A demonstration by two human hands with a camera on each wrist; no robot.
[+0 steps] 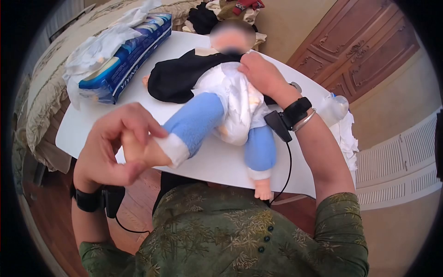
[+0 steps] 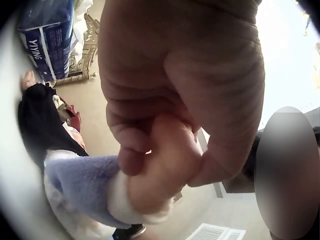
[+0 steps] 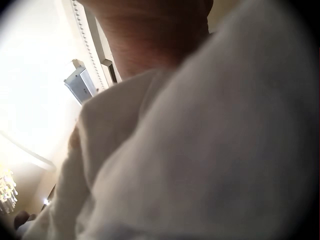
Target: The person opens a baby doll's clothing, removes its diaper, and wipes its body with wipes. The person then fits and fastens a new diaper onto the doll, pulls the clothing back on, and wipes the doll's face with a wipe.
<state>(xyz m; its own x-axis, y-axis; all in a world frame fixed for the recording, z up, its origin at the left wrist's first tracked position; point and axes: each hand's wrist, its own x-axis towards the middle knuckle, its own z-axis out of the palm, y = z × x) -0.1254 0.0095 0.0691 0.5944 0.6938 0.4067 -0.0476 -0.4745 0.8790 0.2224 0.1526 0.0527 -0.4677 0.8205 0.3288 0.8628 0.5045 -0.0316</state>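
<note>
A baby doll lies on its back on the white table [image 1: 304, 152], wearing a black top [image 1: 173, 76], a white diaper [image 1: 237, 108] and blue fuzzy legwear [image 1: 198, 117] with white cuffs. My left hand [image 1: 108, 143] grips the doll's foot [image 2: 167, 160] between thumb and fingers, holding that leg raised toward me. The other foot [image 1: 263, 189] hangs over the near table edge. At the doll's waist, my right hand [image 1: 265, 76] rests by the diaper's side and the black top. Its fingertips are hidden, so I cannot tell whether they pinch anything. White material fills much of the right wrist view.
A blue diaper pack [image 1: 124, 62] with loose white sheets on it stands at the table's left. To the right are a clear bottle [image 1: 334, 108] and white paper or cloth [image 1: 348, 145]. Behind the table is a pile of clothes [image 1: 226, 14]; a bed [image 1: 44, 81] lies left.
</note>
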